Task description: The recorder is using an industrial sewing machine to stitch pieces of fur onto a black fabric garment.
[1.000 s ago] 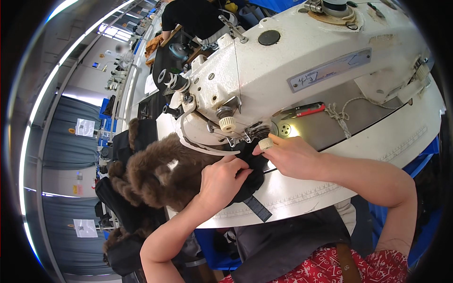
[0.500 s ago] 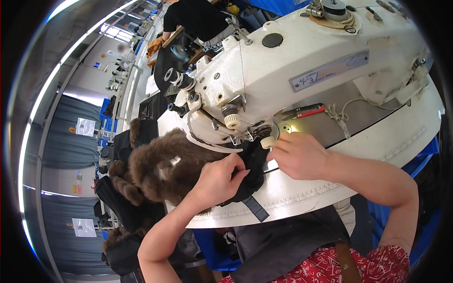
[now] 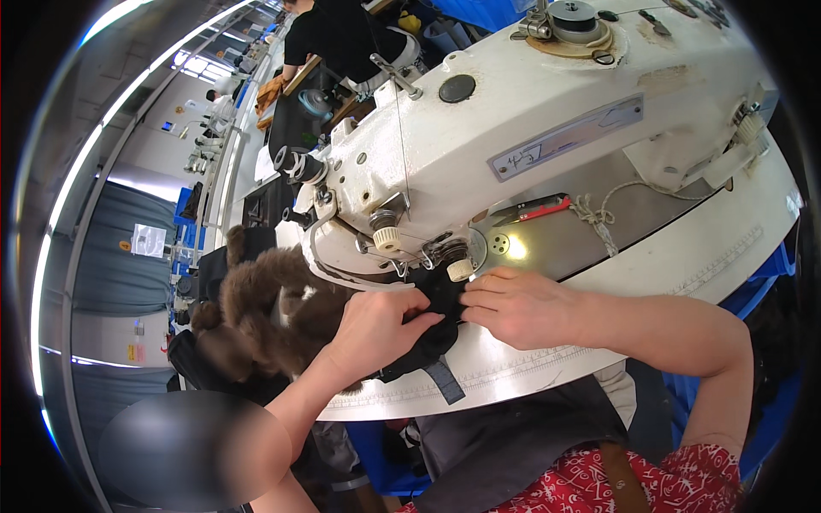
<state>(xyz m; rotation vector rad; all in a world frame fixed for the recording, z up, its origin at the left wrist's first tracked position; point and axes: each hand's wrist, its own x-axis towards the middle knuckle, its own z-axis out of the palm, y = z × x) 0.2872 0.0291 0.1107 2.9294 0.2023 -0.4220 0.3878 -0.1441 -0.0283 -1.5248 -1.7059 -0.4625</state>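
Note:
Black fabric (image 3: pixel 440 308) lies beneath the head of a white sewing machine (image 3: pixel 462 145), with a short grey strap (image 3: pixel 445 380) sticking out toward me. My left hand (image 3: pixel 380 329) presses and pinches the cloth, thumb against bent fingers. At the right edge of the same cloth, just below the needle area, my right hand (image 3: pixel 517 308) is closed on it with bunched fingertips. Brown fur (image 3: pixel 265 299) joined to the dark material spreads to the left of my left hand. The needle and presser foot are hidden behind the machine head and its dials.
On the machine bed lie a red-and-black cutter (image 3: pixel 534 208) and a knotted white cord (image 3: pixel 596 218). A printed ruler scale runs along the white table's (image 3: pixel 547 363) front edge. A person in black (image 3: pixel 342 38) sits at the back. A blurred patch covers the lower left.
My right hand has come left and slightly down, closer to my left hand, onto the fabric's edge. The whole view has shifted a little, and a blurred shape now appears at lower left.

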